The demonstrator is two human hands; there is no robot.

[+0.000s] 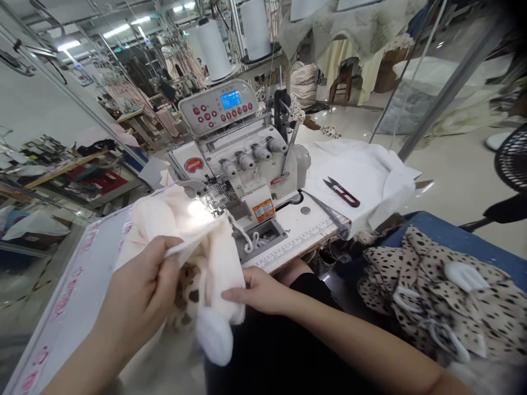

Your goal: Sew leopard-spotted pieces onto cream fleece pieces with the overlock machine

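Cream fabric (224, 258) with a dark-spotted part underneath hangs over the front of an overlock sewing machine (242, 159). My left hand (144, 280) is closed on a folded edge of the fabric, thumb on top. Lower down on the right side, my right hand (259, 291) pinches the same fabric between thumb and fingers. A rounded white fluffy piece (214, 336) dangles below it. The fabric's far end lies under the lit needle area, where the presser foot is partly hidden. White cord-like trim (242, 233) runs beside the needle plate.
Dark red thread snips (343, 192) rest on white cloth (366, 164) right of the machine. Spotted fabric pieces (444, 285) are heaped on a blue surface (473, 241) at right. A black fan (513, 159) stands at the right edge. Thread cones (214, 49) stand behind the machine.
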